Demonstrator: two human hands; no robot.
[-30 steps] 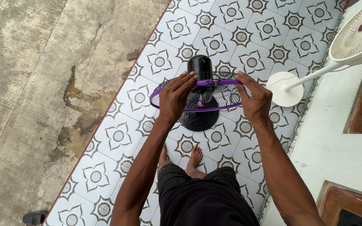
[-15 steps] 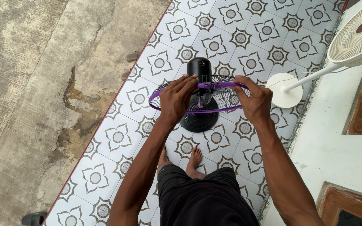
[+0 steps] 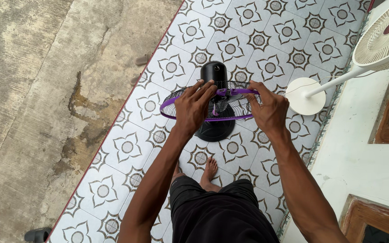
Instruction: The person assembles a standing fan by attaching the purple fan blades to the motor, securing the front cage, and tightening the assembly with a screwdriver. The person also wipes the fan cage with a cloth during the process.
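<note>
A black desk fan stands on the patterned tile floor, seen from above, with a round black base [image 3: 212, 130] and a black motor housing [image 3: 215, 71]. A black wire grille with a purple rim [image 3: 169, 104] faces up toward me. My left hand [image 3: 193, 108] lies on the grille's left half, fingers stretched to the purple clip [image 3: 222, 92] at the far rim. My right hand [image 3: 266, 109] grips the rim on the right side, fingers curled over it.
A white standing fan [image 3: 381, 38] with a round white base [image 3: 303, 95] stands at the right, its pole slanting across a white ledge. My bare feet [image 3: 209, 171] are just below the black base. Rough concrete [image 3: 32, 90] lies left of the tiles.
Both hands have shifted slightly inward along the purple rim toward the clip; the fan stays in place.
</note>
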